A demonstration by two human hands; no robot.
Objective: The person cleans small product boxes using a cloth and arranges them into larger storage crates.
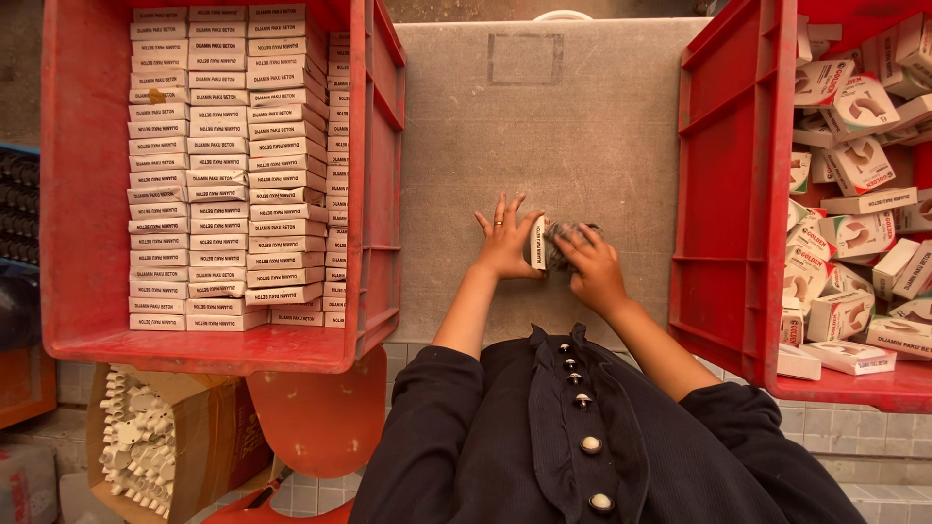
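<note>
Box: your small white box (537, 243) stands on its end on the grey tabletop (582, 116), with a dark, shiny bundle (573, 236) at its open side; what the bundle is made of cannot be told.
Place: the box sits near the tabletop's near edge, about midway between the two red crates.
Left crate: the red crate (87, 194) to the left of the box holds flat white boxes (218, 165) packed in neat rows.
Right crate: the red crate (728, 194) to the right of the box holds loose white cartons (854, 175), tumbled at all angles.
Room: beyond the box, bare tabletop runs to the far edge; the crate walls bound it on both sides.
Left hand: your left hand (507, 243) has its fingers spread wide, palm pressed against the box's left face.
Right hand: your right hand (592, 267) curls its fingers onto the dark bundle, pushing at the box's right side.
</note>
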